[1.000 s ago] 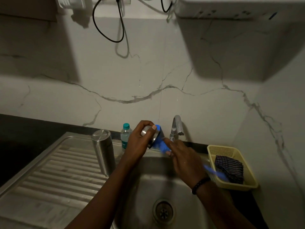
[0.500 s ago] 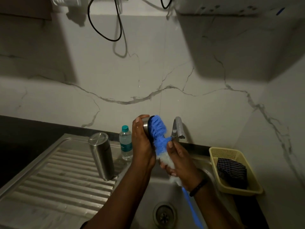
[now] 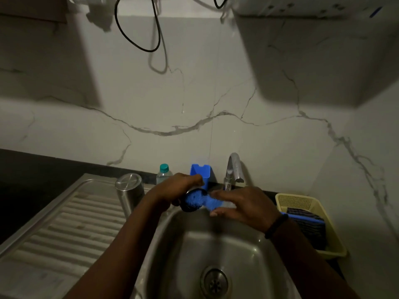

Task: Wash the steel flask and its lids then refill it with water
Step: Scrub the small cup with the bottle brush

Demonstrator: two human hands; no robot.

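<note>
White marble-veined wall [image 3: 151,100] rises behind a dark surface [image 3: 32,167] that carries a steel sink [image 3: 248,255], the landmark for everything else. Left of the sink basin lies its ribbed draining board [image 3: 64,223], and on that board, just beside the basin's left rim, the steel flask [image 3: 129,190] stands upright with a steel cap on top. Right of the sink sits a yellow plastic basket [image 3: 302,201] with a dark checked cloth [image 3: 308,225] in it. Behind the sink a steel tap [image 3: 234,169] bends over the basin; left of it stand a blue holder [image 3: 200,172] and a small clear water bottle [image 3: 163,173] with a green cap. Over the basin's back rim, the left hand [image 3: 179,188] has its grip curled around a round steel lid [image 3: 190,203]. The right hand [image 3: 246,203] holds a blue brush [image 3: 205,200], its bristles pressed into the lid; the fingers are blurred.
</note>
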